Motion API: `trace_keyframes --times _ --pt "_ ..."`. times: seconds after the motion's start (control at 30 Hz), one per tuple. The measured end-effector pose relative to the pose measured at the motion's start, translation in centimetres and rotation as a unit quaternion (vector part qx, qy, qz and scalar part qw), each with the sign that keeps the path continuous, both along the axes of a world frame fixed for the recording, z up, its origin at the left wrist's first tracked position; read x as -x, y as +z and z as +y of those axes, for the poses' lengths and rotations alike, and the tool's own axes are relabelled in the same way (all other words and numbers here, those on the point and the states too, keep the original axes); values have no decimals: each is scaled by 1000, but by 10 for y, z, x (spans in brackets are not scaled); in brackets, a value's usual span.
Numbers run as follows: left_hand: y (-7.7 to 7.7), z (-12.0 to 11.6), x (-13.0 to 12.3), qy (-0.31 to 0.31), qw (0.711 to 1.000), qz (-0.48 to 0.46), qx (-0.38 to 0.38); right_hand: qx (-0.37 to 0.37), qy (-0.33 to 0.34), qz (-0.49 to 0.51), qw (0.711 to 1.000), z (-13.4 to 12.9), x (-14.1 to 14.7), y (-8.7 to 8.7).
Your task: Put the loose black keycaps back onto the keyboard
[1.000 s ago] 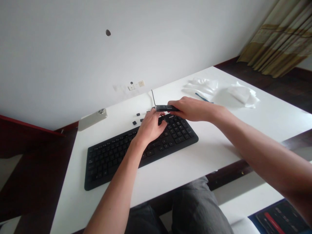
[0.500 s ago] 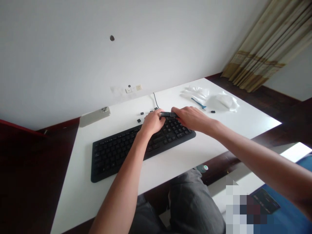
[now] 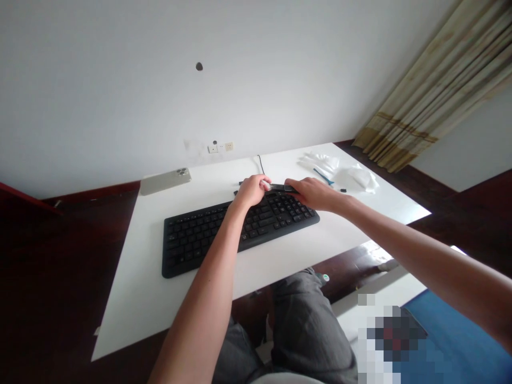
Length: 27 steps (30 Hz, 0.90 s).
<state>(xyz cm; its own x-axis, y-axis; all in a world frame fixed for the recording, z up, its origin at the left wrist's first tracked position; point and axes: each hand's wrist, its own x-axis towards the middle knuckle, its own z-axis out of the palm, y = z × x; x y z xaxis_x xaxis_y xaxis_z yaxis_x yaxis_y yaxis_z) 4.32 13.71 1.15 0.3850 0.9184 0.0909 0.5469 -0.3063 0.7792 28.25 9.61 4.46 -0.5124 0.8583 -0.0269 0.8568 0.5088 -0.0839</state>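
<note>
A black keyboard point(image 3: 202, 237) lies at a slant on the white table. Above its back edge, both hands meet on a slim black brush point(image 3: 283, 188) with a pale end. My left hand point(image 3: 253, 191) is closed, its fingertips pinching the pale bristle end. My right hand point(image 3: 314, 193) wraps round the dark handle end. Small black keycaps point(image 3: 240, 183) lie behind the keyboard, partly covered by my left hand. The fingers hide much of the brush.
A phone point(image 3: 166, 182) lies at the table's back left. At the back right are crumpled white plastic bags point(image 3: 358, 177), a blue pry tool point(image 3: 323, 176) and a small black piece point(image 3: 343, 190). A cable point(image 3: 261, 164) runs toward the wall.
The camera view has shifted, so the table sits differently in the picture. Both hands still hold the brush over the keyboard, its tilt slightly changed. The left hand now covers more of the keycaps.
</note>
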Motion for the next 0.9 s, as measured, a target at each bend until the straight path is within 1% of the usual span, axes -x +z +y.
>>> trace_keyframes --times 0.07,0.13,0.23,0.33,0.4,0.5,0.6,0.67,0.73,0.9 --pt "1 0 0 -1 1000 -1 9 14 -14 92 996 3 -8 -6" --pt "3 -1 0 -5 1000 4 19 26 -32 166 985 6 -17 -12" --pt "5 -2 0 -11 1000 14 17 52 -44 240 968 9 -25 -19" --pt "6 -3 -1 -11 1000 26 8 90 -44 300 949 10 -26 -23" --pt "5 -5 -5 -15 999 41 -20 104 -45 326 939 10 -25 -24" --pt "3 -12 -16 -38 991 83 -101 116 -45 353 927 10 -29 -27" --pt "2 -20 -29 -61 977 132 -159 127 -72 385 911 15 -37 -30" --pt "3 -25 -36 -65 971 151 -172 105 -104 402 904 25 -42 -33" --pt "4 -29 -40 -65 969 160 -176 68 -134 418 896 41 -44 -36" --pt "7 -31 -46 -67 970 168 -165 2 -181 437 881 98 -33 -49"
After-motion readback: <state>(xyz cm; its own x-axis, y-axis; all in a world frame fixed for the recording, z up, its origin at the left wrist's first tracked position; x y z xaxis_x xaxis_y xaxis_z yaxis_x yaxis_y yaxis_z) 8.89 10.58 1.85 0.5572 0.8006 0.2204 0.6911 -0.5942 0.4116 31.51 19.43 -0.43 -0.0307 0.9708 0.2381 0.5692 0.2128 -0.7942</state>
